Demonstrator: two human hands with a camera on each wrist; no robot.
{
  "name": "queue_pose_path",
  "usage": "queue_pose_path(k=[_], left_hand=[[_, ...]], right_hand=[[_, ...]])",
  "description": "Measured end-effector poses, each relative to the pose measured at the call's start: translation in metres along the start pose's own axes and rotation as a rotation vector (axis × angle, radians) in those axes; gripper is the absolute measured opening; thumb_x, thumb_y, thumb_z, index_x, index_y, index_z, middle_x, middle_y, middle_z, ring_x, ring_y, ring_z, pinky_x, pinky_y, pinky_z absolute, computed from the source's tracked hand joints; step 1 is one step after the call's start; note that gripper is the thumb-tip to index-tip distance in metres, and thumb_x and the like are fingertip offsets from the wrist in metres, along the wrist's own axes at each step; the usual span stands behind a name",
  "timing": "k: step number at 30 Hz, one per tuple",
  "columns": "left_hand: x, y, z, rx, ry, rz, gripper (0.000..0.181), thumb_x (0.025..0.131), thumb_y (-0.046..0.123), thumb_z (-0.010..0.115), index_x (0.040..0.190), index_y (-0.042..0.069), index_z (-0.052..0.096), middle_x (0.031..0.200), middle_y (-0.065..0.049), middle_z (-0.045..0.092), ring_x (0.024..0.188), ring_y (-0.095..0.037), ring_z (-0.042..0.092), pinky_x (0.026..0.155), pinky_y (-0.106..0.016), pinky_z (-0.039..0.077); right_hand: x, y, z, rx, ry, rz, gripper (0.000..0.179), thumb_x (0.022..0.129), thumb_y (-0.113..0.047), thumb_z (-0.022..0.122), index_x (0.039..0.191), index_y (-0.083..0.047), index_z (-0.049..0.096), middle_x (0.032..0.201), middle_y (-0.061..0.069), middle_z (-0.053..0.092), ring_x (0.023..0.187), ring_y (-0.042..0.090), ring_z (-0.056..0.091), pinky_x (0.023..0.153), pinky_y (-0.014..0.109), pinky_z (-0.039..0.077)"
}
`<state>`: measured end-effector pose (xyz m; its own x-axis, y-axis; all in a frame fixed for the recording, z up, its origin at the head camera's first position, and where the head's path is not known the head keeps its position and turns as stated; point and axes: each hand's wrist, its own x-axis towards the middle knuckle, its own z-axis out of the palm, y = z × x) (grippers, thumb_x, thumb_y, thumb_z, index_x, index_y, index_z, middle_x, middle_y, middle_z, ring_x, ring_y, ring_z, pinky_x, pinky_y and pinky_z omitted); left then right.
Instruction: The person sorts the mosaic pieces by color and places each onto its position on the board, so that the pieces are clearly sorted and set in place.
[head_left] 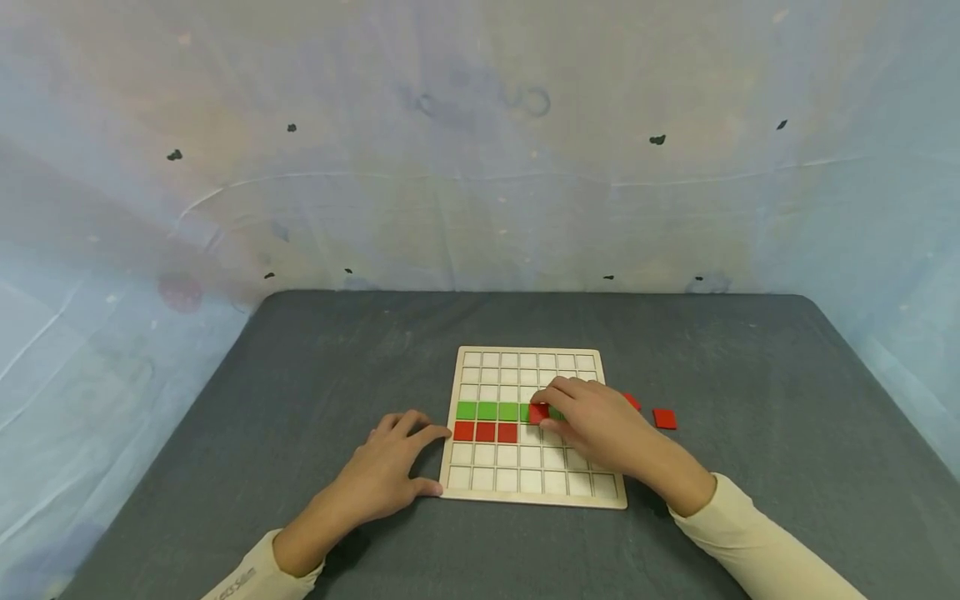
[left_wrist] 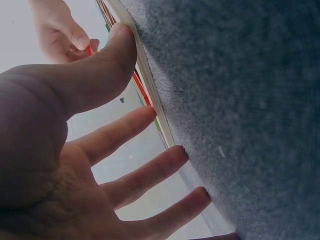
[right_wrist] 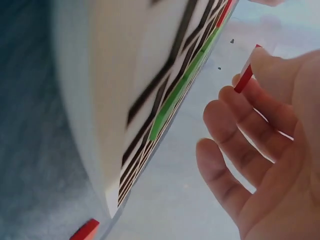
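Observation:
A wooden grid board (head_left: pixel 534 498) lies on the dark table. A row of green square tiles (head_left: pixel 487 411) runs across it, and below that sit 3 red tiles (head_left: pixel 485 432) at the left. My right hand (head_left: pixel 600 425) pinches another red tile (head_left: pixel 538 413) between thumb and fingers above the board; the right wrist view shows this red tile (right_wrist: pixel 245 75) tilted, off the grid. My left hand (head_left: pixel 386 471) rests at the board's left edge, fingers spread, thumb and fingertip against the rim (left_wrist: pixel 150 80).
Right of the board lies a loose red tile (head_left: pixel 664 418), with another red tile (head_left: pixel 632 401) partly hidden behind my right hand. Dark cloth covers the table (head_left: pixel 360 350). A pale patterned sheet (head_left: pixel 480 208) hangs behind and at both sides.

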<state>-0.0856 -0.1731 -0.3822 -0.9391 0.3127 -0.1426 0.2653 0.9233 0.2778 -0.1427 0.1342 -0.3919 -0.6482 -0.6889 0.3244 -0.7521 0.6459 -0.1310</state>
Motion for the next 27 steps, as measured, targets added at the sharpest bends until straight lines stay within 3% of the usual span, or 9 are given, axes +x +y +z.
queue_pose_path(k=[10, 19, 24, 27], left_hand=[[0.000, 0.001, -0.001, 0.006, 0.003, 0.000, 0.066, 0.074, 0.040, 0.087, 0.134, 0.030, 0.061, 0.134, -0.002, 0.054, 0.130, -0.035, 0.046, 0.086, -0.060, 0.050], [-0.001, 0.000, -0.002, 0.001, -0.012, 0.000, 0.065, 0.075, 0.040, 0.086, 0.135, 0.029, 0.060, 0.135, -0.002, 0.053, 0.132, -0.037, 0.045, 0.084, -0.061, 0.051], [-0.002, 0.000, -0.002, -0.007, -0.011, 0.003, 0.065, 0.075, 0.039, 0.086, 0.134, 0.029, 0.060, 0.135, -0.002, 0.053, 0.132, -0.037, 0.045, 0.085, -0.061, 0.050], [-0.001, 0.000, -0.002, -0.012, -0.007, 0.010, 0.065, 0.075, 0.039, 0.086, 0.134, 0.029, 0.060, 0.135, -0.002, 0.053, 0.131, -0.037, 0.046, 0.085, -0.062, 0.050]], right_hand=[[0.005, -0.006, -0.003, 0.040, -0.026, 0.106, 0.029, 0.092, -0.034, 0.072, 0.117, -0.020, 0.067, 0.109, -0.006, 0.067, 0.091, 0.012, 0.066, 0.076, 0.033, 0.055], [0.004, -0.010, 0.005, 0.038, -0.115, 0.081, 0.028, 0.093, -0.036, 0.070, 0.115, -0.018, 0.069, 0.099, -0.007, 0.064, 0.084, 0.010, 0.060, 0.077, 0.031, 0.053], [0.006, -0.011, 0.003, 0.027, -0.054, 0.078, 0.026, 0.092, -0.035, 0.072, 0.113, -0.019, 0.070, 0.100, -0.006, 0.066, 0.085, 0.011, 0.063, 0.076, 0.031, 0.054], [0.007, -0.012, 0.003, 0.040, -0.062, 0.087, 0.026, 0.092, -0.035, 0.072, 0.113, -0.020, 0.070, 0.100, -0.007, 0.066, 0.085, 0.011, 0.064, 0.076, 0.031, 0.054]])
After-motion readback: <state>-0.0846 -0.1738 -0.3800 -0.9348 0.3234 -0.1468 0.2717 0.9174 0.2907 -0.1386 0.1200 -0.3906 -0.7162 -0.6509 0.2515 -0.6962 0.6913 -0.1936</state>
